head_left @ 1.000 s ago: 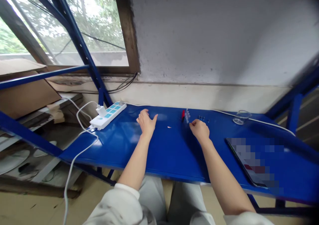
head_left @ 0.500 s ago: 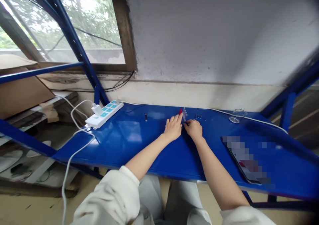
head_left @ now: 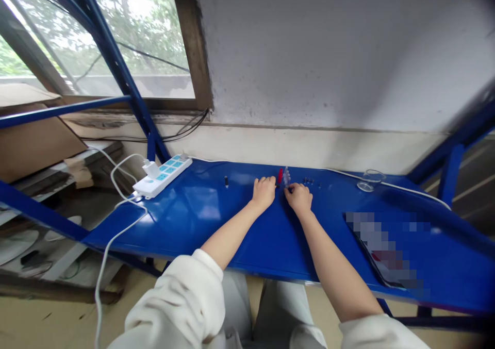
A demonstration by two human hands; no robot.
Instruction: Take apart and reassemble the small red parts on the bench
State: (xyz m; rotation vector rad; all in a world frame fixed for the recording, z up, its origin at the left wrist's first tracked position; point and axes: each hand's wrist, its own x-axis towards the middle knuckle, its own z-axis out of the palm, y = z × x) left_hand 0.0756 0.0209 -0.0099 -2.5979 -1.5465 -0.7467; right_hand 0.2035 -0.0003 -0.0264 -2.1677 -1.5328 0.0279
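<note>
A red strip (head_left: 280,176) and a clear, knobbly strip (head_left: 286,176) lie side by side on the blue table, pointing away from me. Just left of the red strip is my left hand (head_left: 264,193), its fingers curled together; a small dark bit shows at the fingertips, too small to name. My right hand (head_left: 300,198) is closed in a pinch at the near end of the clear strip. What its fingertips hold, if anything, is hidden. Several tiny dark metal pieces (head_left: 308,181) lie to its right.
A small black-and-white cylinder (head_left: 226,182) stands on the blue table (head_left: 232,235). At the left is a white power strip (head_left: 164,176) with cables. To the right are a round clear dish (head_left: 365,186) and a flat, blurred-out object (head_left: 375,248). A wall rises behind.
My left hand has drawn back left off the red and clear strips, its fingers curling, so more of both strips shows. My right hand has stayed almost in place.
</note>
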